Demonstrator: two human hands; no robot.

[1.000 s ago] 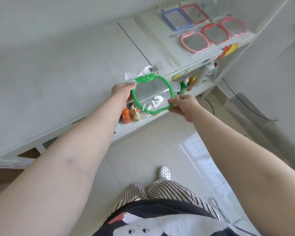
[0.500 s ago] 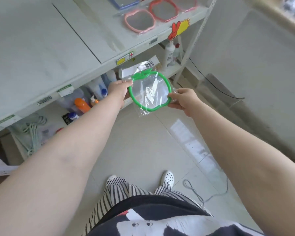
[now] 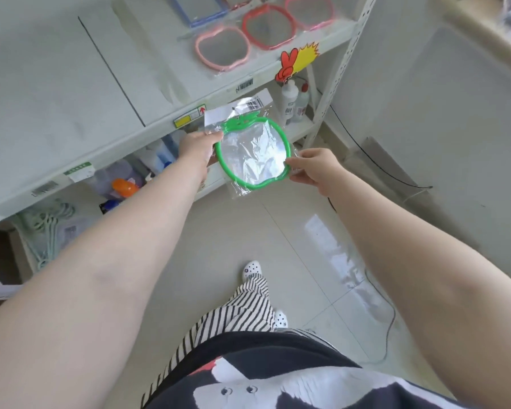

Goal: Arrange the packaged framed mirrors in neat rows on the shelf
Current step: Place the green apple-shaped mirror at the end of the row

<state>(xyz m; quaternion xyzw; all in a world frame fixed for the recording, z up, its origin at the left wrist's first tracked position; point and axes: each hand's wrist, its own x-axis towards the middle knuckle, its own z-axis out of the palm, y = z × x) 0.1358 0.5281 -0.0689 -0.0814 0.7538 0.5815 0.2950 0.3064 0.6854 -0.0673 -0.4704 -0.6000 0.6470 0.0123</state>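
Note:
A green apple-shaped mirror point(image 3: 252, 152) in a clear plastic bag hangs in the air in front of the shelf edge. My left hand point(image 3: 196, 149) grips its upper left rim. My right hand point(image 3: 313, 169) pinches its lower right rim. On the white shelf point(image 3: 71, 84) at the top right lie a pink apple mirror point(image 3: 222, 50), a red apple mirror point(image 3: 268, 26), another pink one point(image 3: 309, 10) and a blue rectangular mirror point(image 3: 199, 7), all in bags.
A red and yellow hand-shaped tag point(image 3: 295, 62) hangs on the shelf edge. Bottles point(image 3: 289, 100) and an orange-capped one point(image 3: 124, 187) stand on the lower shelf. Pale green hangers point(image 3: 46, 228) lie at the lower left. A black cable point(image 3: 375, 160) runs along the right wall.
The view has tilted down and shifted, so the shelf mirrors sit higher in the frame. Both hands keep holding the green mirror, which has turned its face more toward me.

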